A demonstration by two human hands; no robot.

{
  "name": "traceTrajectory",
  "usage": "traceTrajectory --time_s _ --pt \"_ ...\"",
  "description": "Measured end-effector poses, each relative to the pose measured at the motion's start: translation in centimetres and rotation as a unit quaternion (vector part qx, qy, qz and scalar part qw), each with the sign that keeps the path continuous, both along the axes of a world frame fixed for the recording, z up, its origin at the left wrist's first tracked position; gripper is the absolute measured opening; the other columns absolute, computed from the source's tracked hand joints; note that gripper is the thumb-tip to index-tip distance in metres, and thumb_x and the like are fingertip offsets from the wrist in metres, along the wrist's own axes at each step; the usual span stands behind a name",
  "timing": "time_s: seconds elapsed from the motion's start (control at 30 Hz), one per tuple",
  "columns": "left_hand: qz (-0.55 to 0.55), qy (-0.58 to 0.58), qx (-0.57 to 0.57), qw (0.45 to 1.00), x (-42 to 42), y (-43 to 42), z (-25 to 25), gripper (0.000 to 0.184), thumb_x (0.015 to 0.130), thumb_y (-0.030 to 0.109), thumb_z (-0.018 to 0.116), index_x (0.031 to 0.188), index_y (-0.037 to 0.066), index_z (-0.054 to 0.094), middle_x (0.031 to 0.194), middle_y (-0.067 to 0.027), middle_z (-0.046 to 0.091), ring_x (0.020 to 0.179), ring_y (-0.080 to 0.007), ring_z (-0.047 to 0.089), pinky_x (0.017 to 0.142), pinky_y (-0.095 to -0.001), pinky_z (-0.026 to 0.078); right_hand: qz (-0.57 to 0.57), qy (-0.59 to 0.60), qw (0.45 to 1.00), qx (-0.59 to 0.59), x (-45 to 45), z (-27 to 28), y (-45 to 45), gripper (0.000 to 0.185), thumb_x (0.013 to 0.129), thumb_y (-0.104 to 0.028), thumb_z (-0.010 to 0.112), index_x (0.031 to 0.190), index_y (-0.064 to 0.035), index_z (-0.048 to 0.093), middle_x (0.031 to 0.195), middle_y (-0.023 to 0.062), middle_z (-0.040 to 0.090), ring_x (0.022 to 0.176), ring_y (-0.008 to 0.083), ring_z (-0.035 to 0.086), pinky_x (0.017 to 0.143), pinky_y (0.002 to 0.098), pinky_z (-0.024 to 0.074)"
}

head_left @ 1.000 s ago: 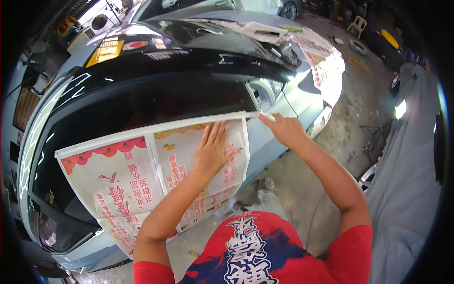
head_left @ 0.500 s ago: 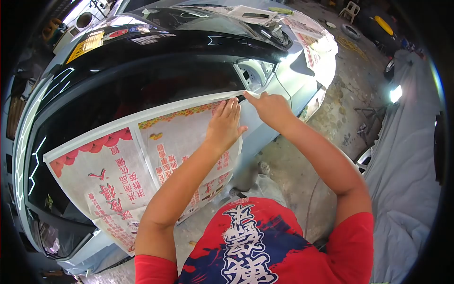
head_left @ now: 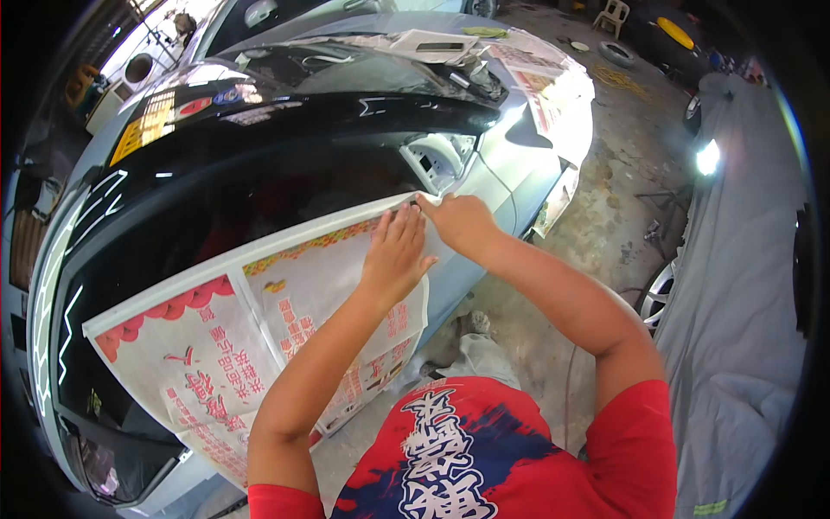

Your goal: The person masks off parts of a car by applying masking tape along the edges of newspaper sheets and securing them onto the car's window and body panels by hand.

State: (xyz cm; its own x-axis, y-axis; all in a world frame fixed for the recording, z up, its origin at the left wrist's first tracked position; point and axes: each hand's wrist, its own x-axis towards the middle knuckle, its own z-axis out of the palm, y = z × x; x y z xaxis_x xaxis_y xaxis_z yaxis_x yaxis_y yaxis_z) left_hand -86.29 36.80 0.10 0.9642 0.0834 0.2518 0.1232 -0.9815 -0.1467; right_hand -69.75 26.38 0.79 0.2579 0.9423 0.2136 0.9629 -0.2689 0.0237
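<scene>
A sheet of printed newspaper (head_left: 324, 272) hangs over the side of a car, below its dark side window (head_left: 259, 199). White masking tape (head_left: 259, 255) runs along the sheet's upper edge. My left hand (head_left: 395, 257) lies flat on the paper near its upper right corner, fingers stretched out. Just right of it, my right hand (head_left: 464, 227) has its fingers curled, with the thumb and forefinger at the tape's right end. The exact fingertip contact there is partly hidden. Beyond that end is the white mirror mount (head_left: 435, 162) at the window's front corner.
More newspaper (head_left: 536, 78) covers the front of the car. At right, a bright work lamp (head_left: 708, 157) stands before a large grey cover sheet (head_left: 735, 329). A plastic chair (head_left: 612, 17) and a tire (head_left: 616, 54) are on the concrete floor farther back.
The view has shifted, so the car and both hands appear farther left and the hands lower. Both hands stay at the same upper right corner of the newspaper, in nearly the same pose.
</scene>
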Motion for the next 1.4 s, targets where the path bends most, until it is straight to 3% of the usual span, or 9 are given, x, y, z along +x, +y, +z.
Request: traceTrajectory --time_s 0.2,0.33,0.43,0.6,0.7,0.9,1.03,1.1,1.4 --pt "0.010 0.029 0.099 0.995 0.1 1.7 0.4 0.081 0.096 0.053 0.059 0.152 -0.003 0.045 0.164 -0.0159 0.039 0.157 -0.0272 0.024 0.131 -0.0456 0.012 -0.009 0.034 0.999 -0.007 -0.5 0.8 -0.1 0.056 0.094 -0.015 0.057 0.149 -0.0100 0.052 0.088 0.0187 0.069 0.073 0.0324 0.073 0.059 0.0414 0.0576" --pt "-0.056 0.016 0.052 0.997 0.6 2.2 0.5 0.080 0.091 0.047 0.069 0.149 -0.003 0.047 0.159 -0.0175 0.044 0.154 -0.0297 0.032 0.129 -0.0470 0.019 -0.016 0.071 0.997 0.024 -0.9 1.2 -0.8 0.050 0.093 -0.014 0.059 0.142 -0.0055 0.055 0.090 0.0183 0.070 0.075 0.0335 0.074 0.061 0.0436 0.0581" --pt "-0.059 0.040 0.028 0.997 0.3 1.9 2.5 0.070 0.097 0.046 0.063 0.147 -0.001 0.050 0.158 -0.0150 0.047 0.152 -0.0298 0.035 0.127 -0.0472 0.022 -0.040 0.101 0.991 0.080 -0.9 1.2 -1.7 0.044 0.092 -0.013 0.060 0.135 -0.0023 0.058 0.090 0.0178 0.074 0.079 0.0336 0.075 0.070 0.0476 0.0589" --pt "-0.012 -0.033 0.009 0.999 -1.1 1.5 8.1 0.063 0.087 0.024 0.077 0.143 0.007 0.055 0.142 -0.0118 0.058 0.138 -0.0300 0.050 0.120 -0.0532 0.033 -0.073 0.157 0.981 0.085 -2.0 1.5 -5.0 0.033 0.090 -0.012 0.060 0.122 -0.0014 0.062 0.084 0.0163 0.074 0.081 0.0374 0.074 0.086 0.0564 0.0543" --pt "0.015 -0.006 -0.011 1.000 -1.8 1.0 10.0 0.063 0.083 0.019 0.079 0.141 0.007 0.057 0.136 -0.0099 0.061 0.135 -0.0289 0.052 0.120 -0.0512 0.034 -0.068 0.218 0.967 0.110 -3.4 3.0 -8.0 0.026 0.090 -0.014 0.059 0.113 -0.0030 0.062 0.080 0.0177 0.072 0.081 0.0389 0.072 0.085 0.0567 0.0533" --pt "-0.034 0.005 -0.063 0.997 -2.7 -1.1 14.1 0.024 0.085 0.015 0.074 0.108 0.008 0.069 0.101 -0.0069 0.067 0.100 -0.0277 0.065 0.095 -0.0450 0.049 -0.151 0.313 0.927 0.141 -6.5 6.6 -13.6 0.014 0.090 -0.013 0.062 0.101 -0.0052 0.064 0.074 0.0196 0.069 0.073 0.0420 0.068 0.093 0.0526 0.0495" --pt "-0.046 0.022 -0.099 0.994 -3.8 -3.0 16.5 0.009 0.085 0.014 0.073 0.091 0.008 0.069 0.088 -0.0074 0.064 0.086 -0.0291 0.065 0.077 -0.0428 0.051 -0.086 0.282 0.941 0.166 -6.5 7.7 -17.2 0.014 0.091 -0.016 0.066 0.099 -0.0050 0.064 0.074 0.0174 0.069 0.074 0.0386 0.067 0.087 0.0490 0.0515" --pt "-0.062 0.023 -0.128 0.990 -4.8 -4.3 17.9 0.007 0.085 0.012 0.073 0.087 0.008 0.069 0.086 -0.0073 0.064 0.085 -0.0293 0.065 0.076 -0.0422 0.052 -0.023 0.265 0.938 0.221 -6.3 7.5 -18.9 0.014 0.091 -0.016 0.067 0.098 -0.0046 0.064 0.073 0.0154 0.068 0.075 0.0363 0.067 0.083 0.0466 0.0514" --pt "-0.035 0.031 -0.100 0.994 -7.4 -15.4 23.0 0.012 0.073 0.009 0.076 0.078 0.008 0.065 0.078 -0.0052 0.063 0.077 -0.0286 0.065 0.066 -0.0412 0.053 0.156 0.267 0.931 0.194 -5.3 13.8 -27.8 0.013 0.088 -0.016 0.070 0.090 -0.0061 0.060 0.062 0.0069 0.057 0.061 0.0301 0.058 0.071 0.0402 0.0443"
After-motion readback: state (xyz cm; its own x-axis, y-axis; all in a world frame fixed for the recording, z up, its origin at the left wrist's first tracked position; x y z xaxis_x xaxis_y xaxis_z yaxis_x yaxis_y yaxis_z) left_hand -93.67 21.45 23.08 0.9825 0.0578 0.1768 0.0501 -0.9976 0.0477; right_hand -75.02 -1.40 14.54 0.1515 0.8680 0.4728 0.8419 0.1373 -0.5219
